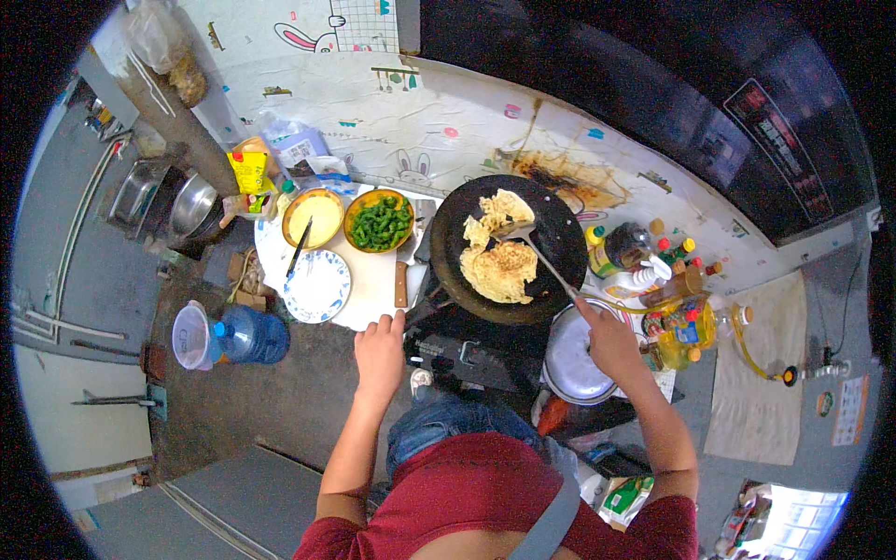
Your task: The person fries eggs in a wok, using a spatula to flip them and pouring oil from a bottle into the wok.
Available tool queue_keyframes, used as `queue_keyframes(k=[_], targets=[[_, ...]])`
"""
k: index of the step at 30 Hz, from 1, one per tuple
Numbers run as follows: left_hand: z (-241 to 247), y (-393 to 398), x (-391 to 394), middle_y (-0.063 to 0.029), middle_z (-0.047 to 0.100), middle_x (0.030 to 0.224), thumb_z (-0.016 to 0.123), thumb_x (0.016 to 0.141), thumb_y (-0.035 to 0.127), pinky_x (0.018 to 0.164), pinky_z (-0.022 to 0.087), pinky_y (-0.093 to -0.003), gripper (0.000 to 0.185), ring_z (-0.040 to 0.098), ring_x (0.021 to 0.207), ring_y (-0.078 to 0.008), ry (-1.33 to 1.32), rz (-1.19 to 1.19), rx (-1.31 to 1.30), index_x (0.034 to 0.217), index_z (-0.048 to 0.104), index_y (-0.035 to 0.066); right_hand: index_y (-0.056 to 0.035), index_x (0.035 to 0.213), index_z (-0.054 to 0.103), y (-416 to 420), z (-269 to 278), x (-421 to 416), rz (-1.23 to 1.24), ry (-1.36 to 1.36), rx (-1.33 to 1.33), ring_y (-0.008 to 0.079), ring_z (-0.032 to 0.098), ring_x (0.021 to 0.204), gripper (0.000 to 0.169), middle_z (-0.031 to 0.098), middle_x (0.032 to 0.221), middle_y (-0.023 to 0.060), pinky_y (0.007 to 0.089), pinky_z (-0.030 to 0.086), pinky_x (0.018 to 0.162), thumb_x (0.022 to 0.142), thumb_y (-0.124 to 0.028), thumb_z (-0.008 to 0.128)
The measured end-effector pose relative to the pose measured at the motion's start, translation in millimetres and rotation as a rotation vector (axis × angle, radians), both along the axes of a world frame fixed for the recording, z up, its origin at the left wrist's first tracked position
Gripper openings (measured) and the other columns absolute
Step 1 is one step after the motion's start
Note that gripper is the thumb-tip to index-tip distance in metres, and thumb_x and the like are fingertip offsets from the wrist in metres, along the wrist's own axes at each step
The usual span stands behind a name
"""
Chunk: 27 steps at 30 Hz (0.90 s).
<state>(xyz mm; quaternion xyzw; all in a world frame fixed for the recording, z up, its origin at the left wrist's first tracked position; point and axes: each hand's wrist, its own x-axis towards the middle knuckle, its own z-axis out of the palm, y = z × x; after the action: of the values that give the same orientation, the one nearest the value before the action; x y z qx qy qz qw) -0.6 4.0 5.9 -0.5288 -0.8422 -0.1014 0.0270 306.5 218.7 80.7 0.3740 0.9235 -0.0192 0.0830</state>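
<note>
My right hand (610,343) grips the handle of a metal spatula (549,264), whose blade is at the torn upper part of the cooked egg (498,273). The egg, pale yellow with browned patches, lies in a dark wok (455,245) on the stove. My left hand (380,353) is at the front edge of the white counter, close to the end of the wok handle (428,306); whether its fingers close on the handle is unclear. A knife with a wooden handle (400,285) lies just beyond that hand.
Left of the wok are a bowl of chopped greens (380,222), a bowl of yellow liquid (318,218) with dark chopsticks (299,245) across its rim, and a blue-patterned plate (316,287). A lidded pot (577,357) and several bottles (630,245) crowd the right. A water jug (260,334) stands on the floor.
</note>
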Motion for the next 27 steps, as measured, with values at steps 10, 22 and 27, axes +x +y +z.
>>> queue_keyframes(k=[10,22,27], targets=[[1.4,-0.4,0.6,-0.0082,0.061,0.092,0.054,0.079,0.007,0.07,0.046,-0.0385,0.037,0.062,0.083,-0.025,0.005,-0.002,0.003,0.116,0.058,0.006,-0.0233,0.14,0.045,-21.1,18.4,5.7,-0.145,0.084,0.081,0.0334,0.064,0.073,0.063,0.056,0.093,0.0122,0.0457,0.053,0.062,0.081,-0.003,0.054],[-0.1,-0.5,-0.3,-0.0084,0.061,0.092,0.054,0.079,0.007,0.07,0.047,-0.0382,0.037,0.062,0.083,-0.0249,0.016,-0.004,0.0,0.116,0.06,0.006,-0.0204,0.14,0.045,-6.3,15.0,17.8,-0.277,0.043,0.126,0.0335,0.067,0.08,0.057,0.06,0.105,0.0144,0.0464,0.054,0.065,0.085,-0.005,0.055],[-0.1,0.2,0.4,-0.0081,0.061,0.091,0.055,0.079,0.007,0.071,0.047,-0.0379,0.037,0.062,0.083,-0.0247,0.011,-0.001,0.001,0.116,0.06,0.006,-0.012,0.138,0.047,6.3,-13.7,48.0,-0.411,0.6,-0.353,0.0256,0.063,0.078,0.049,0.063,0.094,0.017,0.0373,0.051,0.071,0.089,-0.006,0.055]])
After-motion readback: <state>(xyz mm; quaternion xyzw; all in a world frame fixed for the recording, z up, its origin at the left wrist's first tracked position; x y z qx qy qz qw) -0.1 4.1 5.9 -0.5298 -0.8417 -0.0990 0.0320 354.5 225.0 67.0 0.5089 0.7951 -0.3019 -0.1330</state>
